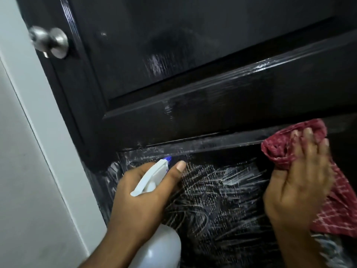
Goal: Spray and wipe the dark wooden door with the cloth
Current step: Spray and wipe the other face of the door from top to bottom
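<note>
The dark wooden door (212,89) fills most of the view, glossy and wet. Its lower panel (218,206) is streaked with white spray marks. My left hand (143,192) grips a white spray bottle (152,175) with a blue nozzle tip, pointed at the lower panel's upper left corner; the bottle's rounded body (162,248) shows below my wrist. My right hand (297,180) holds a bunched red checked cloth (286,140) against the panel's upper right, just under the horizontal rail.
A silver round door knob (50,42) sits at the upper left on the door's edge. A pale wall and door frame (38,171) run down the left side.
</note>
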